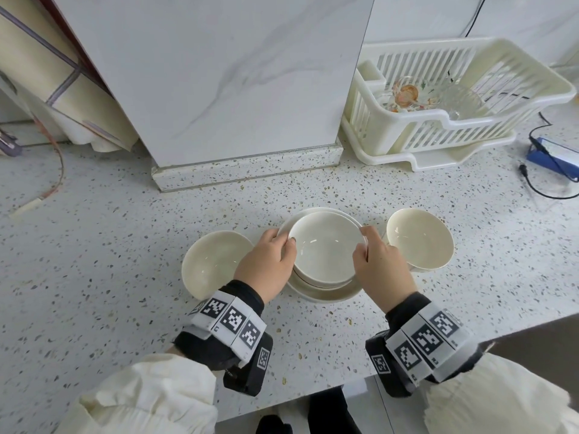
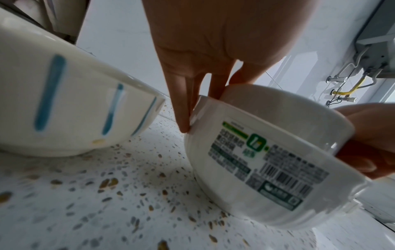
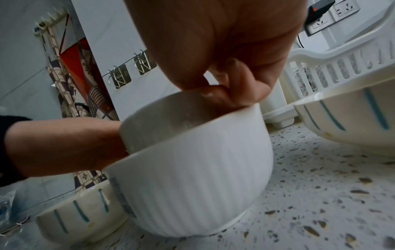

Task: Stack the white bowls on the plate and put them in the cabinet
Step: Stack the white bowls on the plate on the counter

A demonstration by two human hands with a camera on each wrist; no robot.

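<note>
Glossy ribbed white bowl (image 1: 326,245) gripped at opposite rims by left hand (image 1: 266,264) and right hand (image 1: 380,264), over round plate (image 1: 329,294) on speckled stone worktop (image 1: 125,245); two blue-striped bowls (image 1: 213,261) alongside.

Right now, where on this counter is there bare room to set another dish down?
The widest bare patch of counter lies left of the left bowl. Another runs between the plate and the near edge. It is crowded between the right bowl, the rack and the cable.
</note>
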